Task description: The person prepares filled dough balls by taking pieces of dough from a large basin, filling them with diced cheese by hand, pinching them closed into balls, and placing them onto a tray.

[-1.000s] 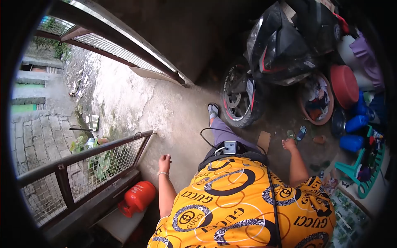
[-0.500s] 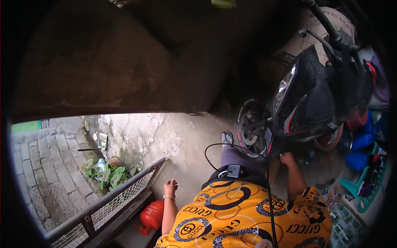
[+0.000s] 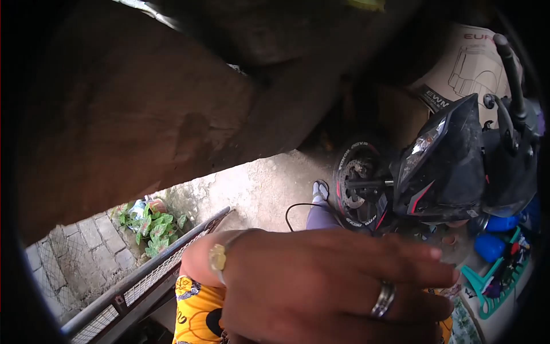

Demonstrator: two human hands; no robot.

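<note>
1. Closely before the camera, the left hand (image 3: 321,286) is held, its back shown; whether its grip is open, closed or filled cannot be told.
2. The motorcycle (image 3: 444,166) is seen beyond it, to the right, front wheel (image 3: 350,198) beside the foot (image 3: 321,190).
3. Open floor (image 3: 266,180) is framed between wheel and railing (image 3: 150,268), cut off above by the brown panel (image 3: 132,120)'s lower edge.

Black, red-striped motorcycle (image 3: 444,166), upright on the floor (image 3: 260,180)
</note>
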